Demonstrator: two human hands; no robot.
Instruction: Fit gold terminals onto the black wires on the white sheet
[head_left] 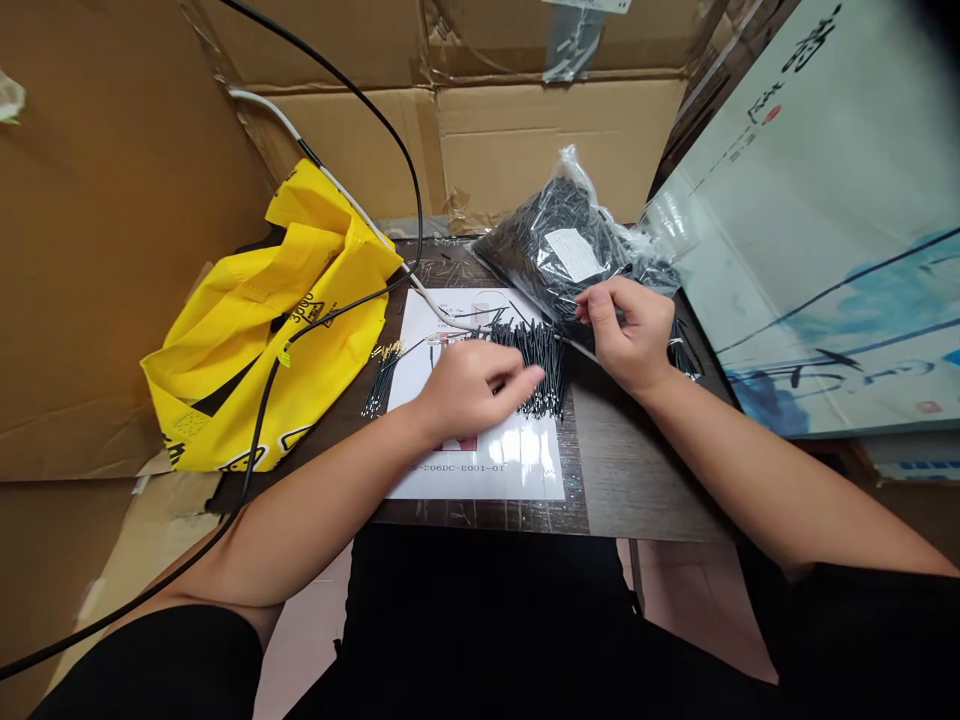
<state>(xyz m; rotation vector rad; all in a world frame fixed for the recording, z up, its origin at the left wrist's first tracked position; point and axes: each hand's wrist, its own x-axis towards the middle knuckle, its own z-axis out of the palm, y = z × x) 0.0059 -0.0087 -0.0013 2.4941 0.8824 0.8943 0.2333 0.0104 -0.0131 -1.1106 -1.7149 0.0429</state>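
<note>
A row of short black wires (551,365) with silvery ends lies on a printed white sheet (517,475). Over the sheet, at the left side of these wires, is my left hand (472,390), its fingers curled and its thumb pointing right. Whatever it may hold is hidden. My right hand (634,335) is closed in a pinch in front of a clear plastic bag (525,240) full of small black pieces. Anything between its fingertips is too small to name. A smaller bunch of black wires with gold-coloured ends (384,378) rests at the sheet's left edge.
On the left a crumpled yellow bag (337,270) lies on the dark table (637,490), with a black cable (262,420) running across it. A white cable (345,195) passes behind. Cardboard (555,140) stands at the back, a pale printed panel (847,250) at right.
</note>
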